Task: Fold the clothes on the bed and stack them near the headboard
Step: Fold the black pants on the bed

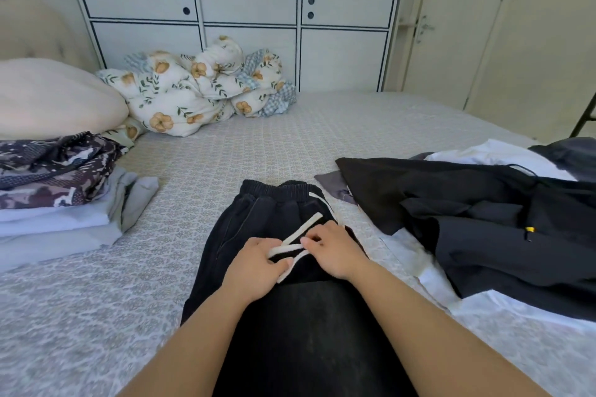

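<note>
Pinching the white drawstring [301, 237] over black trousers [258, 222], both hands' grip: left hand [254, 271], right hand [335, 250].

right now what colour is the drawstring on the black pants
White, or off-white drawstring; head view.

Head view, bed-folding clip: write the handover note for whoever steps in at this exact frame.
Left hand and right hand: each pinches the white drawstring of the black trousers, which lie flat on the bed, waistband away from the person.
Done: a folded stack lies at the left beside the pillow.
Left: sort out the drawstring, fold the trousers, then the unfolded black garment and white garment at the right; add all to the stack.
</note>
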